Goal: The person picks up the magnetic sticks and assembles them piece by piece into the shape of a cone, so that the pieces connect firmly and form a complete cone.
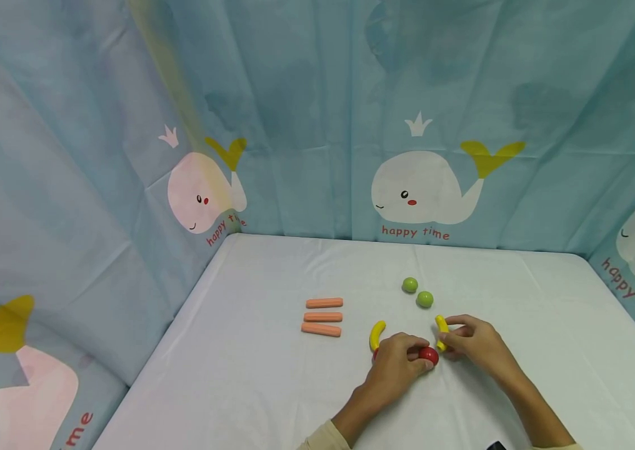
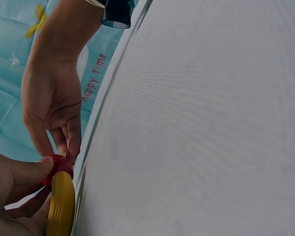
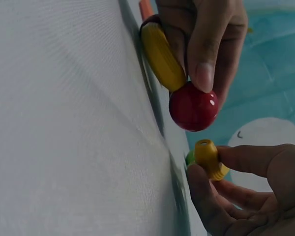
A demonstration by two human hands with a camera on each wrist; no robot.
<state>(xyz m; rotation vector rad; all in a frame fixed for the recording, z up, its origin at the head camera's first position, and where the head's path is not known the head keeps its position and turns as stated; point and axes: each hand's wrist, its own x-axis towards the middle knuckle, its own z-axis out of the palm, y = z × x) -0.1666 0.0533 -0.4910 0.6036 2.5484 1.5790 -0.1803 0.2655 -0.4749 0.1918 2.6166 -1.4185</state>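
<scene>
My left hand (image 1: 396,369) pinches a glossy red ball (image 1: 429,356) between thumb and fingers, low over the white table. Beside that hand, on its far-left side, lies a curved yellow toy banana (image 1: 376,335); a sliver of something red shows just below it, mostly hidden by the hand. My right hand (image 1: 477,342) holds a second yellow toy banana (image 1: 442,332) by thumb and fingertips, with its blunt end toward the camera in the right wrist view. That banana is close to the red ball, slightly farther back and to the right.
Three orange-pink sticks (image 1: 323,317) lie in a loose stack of rows left of the hands. Two small green balls (image 1: 425,299) sit farther back. A white cloth covers the table (image 1: 239,375), and a blue curtain (image 1: 306,156) with whale prints hangs behind and beside it.
</scene>
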